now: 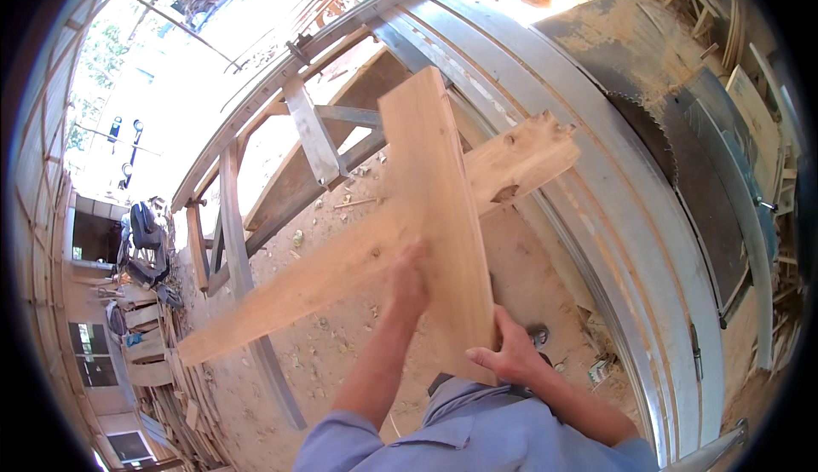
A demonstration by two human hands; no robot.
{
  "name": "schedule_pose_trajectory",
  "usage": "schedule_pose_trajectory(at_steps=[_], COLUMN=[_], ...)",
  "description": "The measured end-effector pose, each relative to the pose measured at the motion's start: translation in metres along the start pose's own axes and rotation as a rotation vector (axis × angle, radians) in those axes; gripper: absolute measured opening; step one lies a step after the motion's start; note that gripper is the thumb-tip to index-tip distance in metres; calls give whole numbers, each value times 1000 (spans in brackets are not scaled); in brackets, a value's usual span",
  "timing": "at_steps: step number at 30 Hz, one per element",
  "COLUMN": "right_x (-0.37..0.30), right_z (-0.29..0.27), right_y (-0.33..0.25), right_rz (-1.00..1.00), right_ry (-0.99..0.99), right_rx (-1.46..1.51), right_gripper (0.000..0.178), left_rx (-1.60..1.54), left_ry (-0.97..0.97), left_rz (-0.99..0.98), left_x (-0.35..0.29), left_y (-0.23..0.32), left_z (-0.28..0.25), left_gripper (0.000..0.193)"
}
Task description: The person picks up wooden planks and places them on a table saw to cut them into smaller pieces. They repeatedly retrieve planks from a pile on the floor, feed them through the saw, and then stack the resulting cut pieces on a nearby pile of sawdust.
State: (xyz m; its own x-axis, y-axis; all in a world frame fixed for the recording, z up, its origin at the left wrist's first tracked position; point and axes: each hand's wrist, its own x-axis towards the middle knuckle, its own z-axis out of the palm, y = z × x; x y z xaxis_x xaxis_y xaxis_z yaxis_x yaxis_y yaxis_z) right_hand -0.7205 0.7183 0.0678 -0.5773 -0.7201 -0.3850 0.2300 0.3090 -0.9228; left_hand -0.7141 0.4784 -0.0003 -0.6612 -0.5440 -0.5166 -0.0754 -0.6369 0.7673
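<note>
A long pale wooden plank (430, 144) extends away from my body, its near end close to my waist. My right hand (509, 351) grips its right edge near that end, thumb on the upper face. Farther up, at the plank's left edge, my left hand (409, 280) is blurred and appears closed on the wood. Beneath this plank a second, longer plank (307, 280) crosses diagonally, from the lower left to the metal saw table (596, 191). Its far right end (545, 152) is rough and knotted. The crossing hides part of the lower plank.
On the right, a large toothed saw blade (639, 118) shows beside the metal table. A metal-and-wood frame (230, 208) stands on the left over a dirt floor (319, 387) strewn with wood chips. Stacked timber offcuts (170, 387) line the left wall.
</note>
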Motion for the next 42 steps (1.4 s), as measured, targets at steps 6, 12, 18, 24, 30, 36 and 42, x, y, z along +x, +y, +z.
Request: schedule_pose_trajectory(at_steps=[6, 12, 18, 24, 30, 36, 42], right_x=[-108, -184, -234, -272, -241, -134, -7], right_z=[-40, -71, -118, -176, -224, -279, -266], right_y=[5, 21, 48, 50, 19, 5, -15], right_rz=[-59, -96, -45, -12, 151, -28, -495], right_ry=[345, 487, 443, 283, 163, 220, 637], right_rx=[-341, -581, -730, -758, -937, -1148, -1292], right_gripper=[77, 78, 72, 69, 52, 38, 51], left_rx=[-303, -611, -460, -132, -123, -427, -590], left_ry=[-226, -470, -442, -477, -301, -157, 26], left_rz=[-160, -304, -101, -135, -312, -140, 106], left_x=[-61, -91, -114, -121, -123, -79, -18], left_y=[-104, -200, -267, -225, -183, -175, -159], left_z=[102, 142, 168, 156, 150, 141, 76], left_gripper=[40, 42, 49, 62, 72, 73, 58])
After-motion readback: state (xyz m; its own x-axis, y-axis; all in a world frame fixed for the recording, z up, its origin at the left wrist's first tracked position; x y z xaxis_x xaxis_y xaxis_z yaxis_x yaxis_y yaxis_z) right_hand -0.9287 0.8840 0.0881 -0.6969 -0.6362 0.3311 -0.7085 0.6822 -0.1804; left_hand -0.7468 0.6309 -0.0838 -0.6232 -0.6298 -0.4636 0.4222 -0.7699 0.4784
